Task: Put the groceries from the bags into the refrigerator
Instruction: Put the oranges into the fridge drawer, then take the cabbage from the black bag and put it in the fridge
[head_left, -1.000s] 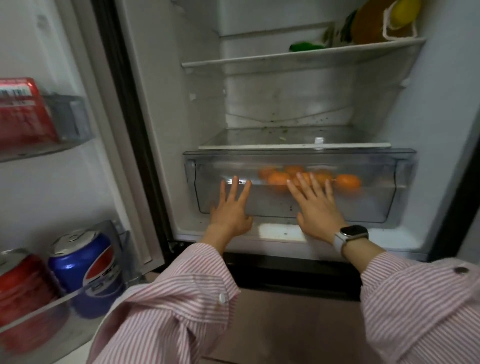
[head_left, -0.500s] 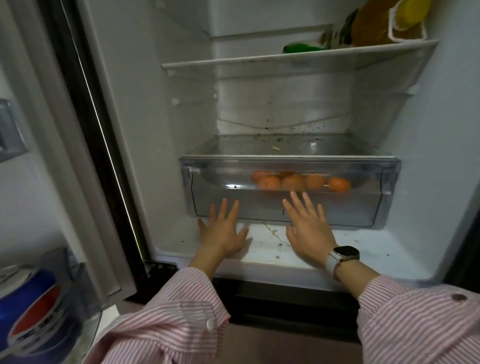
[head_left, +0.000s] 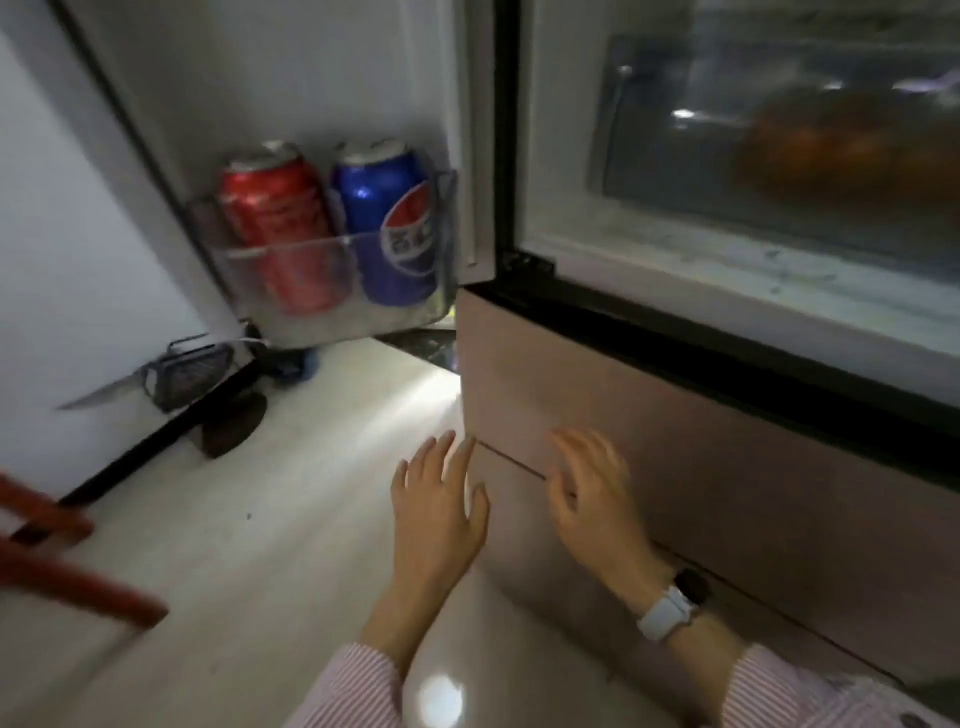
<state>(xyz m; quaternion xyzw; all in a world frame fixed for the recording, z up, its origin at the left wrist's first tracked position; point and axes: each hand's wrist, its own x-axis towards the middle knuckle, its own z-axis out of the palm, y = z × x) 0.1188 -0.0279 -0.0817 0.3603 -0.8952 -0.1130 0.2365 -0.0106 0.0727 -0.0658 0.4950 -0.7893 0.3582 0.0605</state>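
The left can (head_left: 278, 228) is red with pale script. The right can (head_left: 392, 221) is deep blue, bearing a round red, white and blue emblem. Both have silver tops and sit in a clear bin (head_left: 332, 249). The drawer (head_left: 675, 171) is clear grey, and the fruit (head_left: 841, 150) behind it is a blurred orange. The fridge frame (head_left: 675, 332) is black; the lower panel (head_left: 727, 467) is pinkish brown. The floor (head_left: 234, 519) is pale grey-white. The sleeves (head_left: 358, 686) are white with fine pink stripes. The watch (head_left: 691, 587) is black on a white band. At the left edge the bars (head_left: 62, 577) are red-brown, and the skirting (head_left: 156, 441) is black.
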